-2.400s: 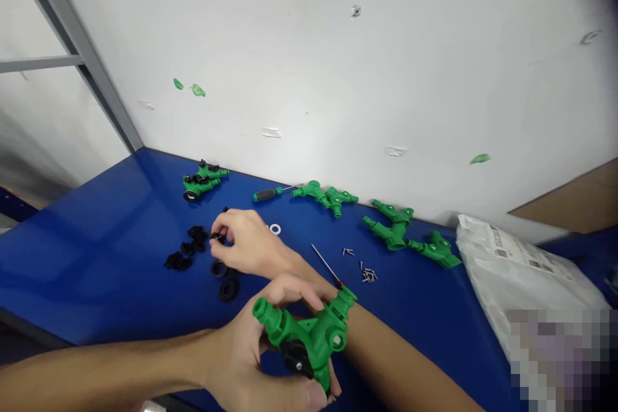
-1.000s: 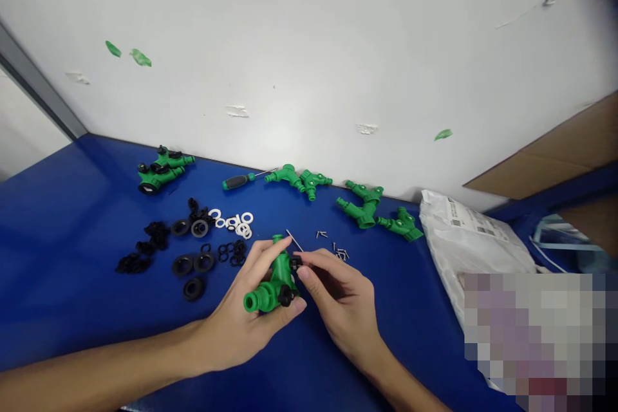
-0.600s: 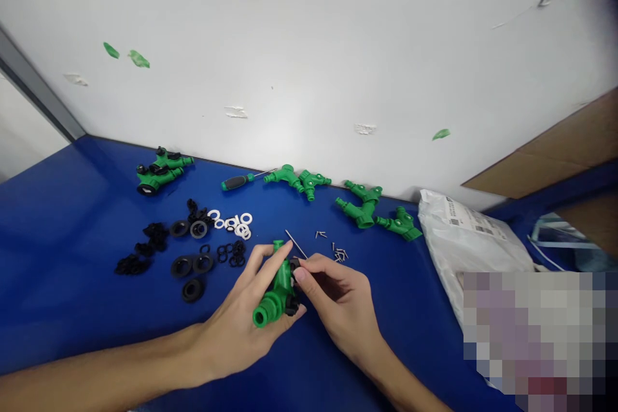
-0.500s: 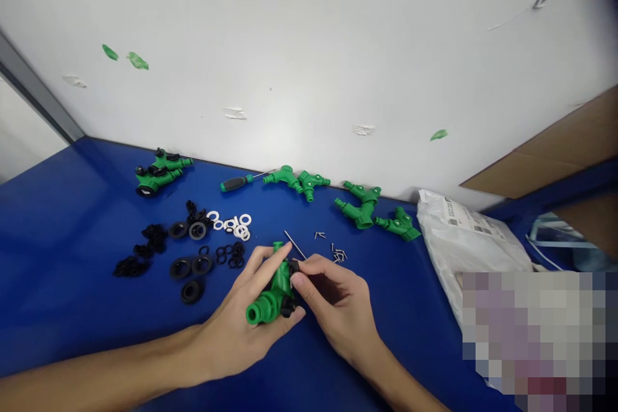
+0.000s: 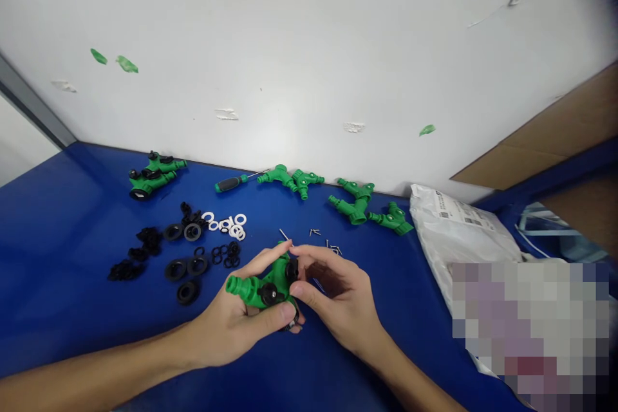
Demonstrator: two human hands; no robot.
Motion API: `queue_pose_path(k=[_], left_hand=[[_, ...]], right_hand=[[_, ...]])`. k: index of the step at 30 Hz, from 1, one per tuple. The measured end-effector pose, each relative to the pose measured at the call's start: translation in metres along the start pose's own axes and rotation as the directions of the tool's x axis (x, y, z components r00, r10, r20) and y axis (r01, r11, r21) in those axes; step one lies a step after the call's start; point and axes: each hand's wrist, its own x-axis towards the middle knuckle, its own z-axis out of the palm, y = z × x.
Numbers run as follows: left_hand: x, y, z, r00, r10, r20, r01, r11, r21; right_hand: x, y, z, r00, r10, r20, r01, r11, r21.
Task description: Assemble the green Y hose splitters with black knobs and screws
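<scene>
Nothing legible anywhere. White plastic bag (image 5: 458, 228) carries a printed label (image 5: 461, 211) along its top edge: rows of small print, too small to read.

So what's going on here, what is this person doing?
A person is holding a green plastic hose splitter in their left hand, with their right hand pinching a black knob on it. Spread on the blue bench are black rubber rings, white washers, small screws, a screwdriver and more green splitters.
</scene>
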Motion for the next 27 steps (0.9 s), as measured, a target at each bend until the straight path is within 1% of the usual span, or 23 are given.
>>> queue_pose_path(k=[4, 7, 9, 11, 13, 14, 15, 17, 19, 23, 27], left_hand=[[-0.001, 0.000, -0.001, 0.997, 0.062, 0.039, -0.063, 0.998, 0.016], [0.000, -0.003, -0.003, 0.991, 0.121, 0.059, -0.126, 0.988, 0.094], [0.000, -0.004, -0.005, 0.984, 0.172, 0.050, -0.179, 0.959, 0.221], [0.001, -0.006, -0.006, 0.965, 0.261, 0.029, -0.249, 0.872, 0.422], [0.000, -0.009, -0.007, 0.935, 0.354, 0.021, -0.293, 0.738, 0.607], [0.000, -0.011, -0.008, 0.922, 0.386, 0.024, -0.302, 0.679, 0.669], [-0.001, -0.013, -0.008, 0.915, 0.403, 0.026, -0.302, 0.639, 0.707], [-0.003, -0.016, -0.010, 0.913, 0.407, 0.030, -0.292, 0.600, 0.745], [-0.004, -0.018, -0.010, 0.917, 0.397, 0.029, -0.279, 0.589, 0.759], [-0.003, -0.016, -0.011, 0.916, 0.397, 0.052, -0.297, 0.587, 0.753], [-0.001, -0.014, -0.010, 0.916, 0.394, 0.077, -0.325, 0.616, 0.718]], right_hand=[[0.001, -0.003, -0.002, 0.995, -0.095, 0.042, 0.097, 0.994, -0.051], [0.000, -0.003, -0.001, 0.995, -0.084, 0.050, 0.087, 0.994, -0.073], [-0.001, -0.002, 0.000, 0.997, -0.051, 0.052, 0.055, 0.996, -0.071], [-0.001, -0.002, 0.001, 0.999, -0.022, 0.048, 0.026, 0.997, -0.072], [-0.001, -0.002, 0.002, 0.999, -0.008, 0.036, 0.010, 0.997, -0.073], [-0.001, -0.002, 0.002, 1.000, -0.002, 0.029, 0.004, 0.997, -0.078], [-0.001, -0.003, 0.002, 1.000, 0.005, 0.026, -0.002, 0.996, -0.088], [-0.001, -0.004, 0.003, 1.000, 0.006, 0.026, -0.003, 0.992, -0.124], [-0.001, -0.004, 0.003, 0.999, -0.022, 0.030, 0.027, 0.984, -0.178], [-0.003, -0.002, 0.000, 0.989, -0.119, 0.083, 0.137, 0.955, -0.264], [-0.003, -0.002, -0.003, 0.981, -0.138, 0.139, 0.170, 0.955, -0.245]])
